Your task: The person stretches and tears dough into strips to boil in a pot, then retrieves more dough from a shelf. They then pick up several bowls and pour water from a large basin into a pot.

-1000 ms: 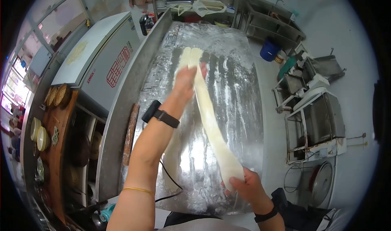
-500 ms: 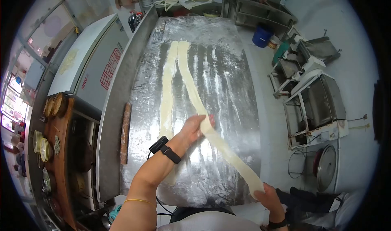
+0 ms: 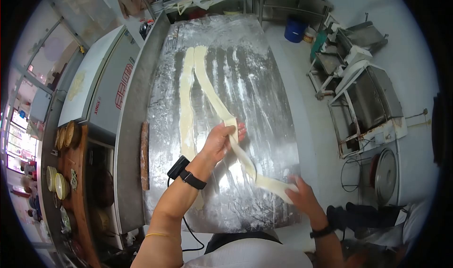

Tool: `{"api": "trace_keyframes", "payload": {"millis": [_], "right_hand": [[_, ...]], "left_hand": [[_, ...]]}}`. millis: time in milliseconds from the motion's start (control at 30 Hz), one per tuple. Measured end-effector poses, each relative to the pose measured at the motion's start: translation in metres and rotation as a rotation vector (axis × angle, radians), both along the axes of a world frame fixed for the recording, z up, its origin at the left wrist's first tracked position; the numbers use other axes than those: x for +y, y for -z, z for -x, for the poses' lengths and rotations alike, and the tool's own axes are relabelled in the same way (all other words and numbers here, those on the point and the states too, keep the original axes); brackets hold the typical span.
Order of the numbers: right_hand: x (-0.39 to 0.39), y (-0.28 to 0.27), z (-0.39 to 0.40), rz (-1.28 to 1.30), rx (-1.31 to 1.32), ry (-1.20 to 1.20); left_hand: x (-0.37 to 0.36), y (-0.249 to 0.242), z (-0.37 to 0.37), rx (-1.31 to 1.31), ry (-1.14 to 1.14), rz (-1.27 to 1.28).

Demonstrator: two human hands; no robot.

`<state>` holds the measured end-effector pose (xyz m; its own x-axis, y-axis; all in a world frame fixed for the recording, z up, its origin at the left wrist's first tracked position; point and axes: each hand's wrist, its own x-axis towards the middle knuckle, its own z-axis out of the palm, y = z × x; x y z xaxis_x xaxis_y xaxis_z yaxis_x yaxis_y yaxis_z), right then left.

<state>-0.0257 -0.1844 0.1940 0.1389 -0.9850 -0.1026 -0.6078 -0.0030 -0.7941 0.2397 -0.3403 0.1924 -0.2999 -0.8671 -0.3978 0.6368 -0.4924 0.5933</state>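
A long, flat strip of pale dough [image 3: 210,92] runs from the far part of the floury steel worktop towards me. My left hand [image 3: 222,139] is closed around its middle, thumb on top and fingers underneath, lifting it off the surface. Between my hands the strip sags and twists. At its near end, my right hand [image 3: 304,199] grips the dough by the thumb; motion smears the fingers a little. A second dough strip [image 3: 187,107] lies flat on the left, partly hidden by my left forearm.
The steel worktop [image 3: 264,126] has a raised wall [image 3: 126,140] along its left side, with a rolling pin [image 3: 144,155] beside it. A white fridge [image 3: 101,81] and wooden shelf with baskets stand left. Metal equipment [image 3: 370,107] and a blue bucket [image 3: 295,29] are on the right.
My right hand has moved up and inward with the dough end, so the stretch between my hands has gone slack and twisted. My left hand has shifted slightly away from me.
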Motion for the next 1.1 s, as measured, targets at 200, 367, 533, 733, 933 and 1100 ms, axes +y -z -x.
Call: {"api": "trace_keyframes", "payload": {"millis": [200, 367, 533, 733, 933, 1100], "right_hand": [[-0.096, -0.007, -0.079, -0.502, -0.768, -0.047], [-0.136, 0.005, -0.109, -0.885, -1.182, 0.056], [-0.143, 0.001, -0.123, -0.817, -1.099, 0.018], [-0.153, 0.001, -0.133, -0.667, -1.070, 0.057], [-0.140, -0.040, -0.129, -0.543, -0.754, -0.077], [-0.120, -0.047, -0.118, -0.476, -0.498, -0.117]], "left_hand": [[-0.005, 0.013, 0.011, 0.180, 0.031, -0.006], [-0.012, 0.009, 0.002, 0.056, 0.097, 0.119], [-0.013, 0.003, -0.004, -0.170, 0.219, 0.206], [-0.036, 0.038, -0.016, 0.025, 0.218, 0.089], [-0.138, 0.085, -0.042, 0.459, -0.034, -0.175], [-0.224, 0.086, -0.076, 0.245, -0.332, -0.107]]}}
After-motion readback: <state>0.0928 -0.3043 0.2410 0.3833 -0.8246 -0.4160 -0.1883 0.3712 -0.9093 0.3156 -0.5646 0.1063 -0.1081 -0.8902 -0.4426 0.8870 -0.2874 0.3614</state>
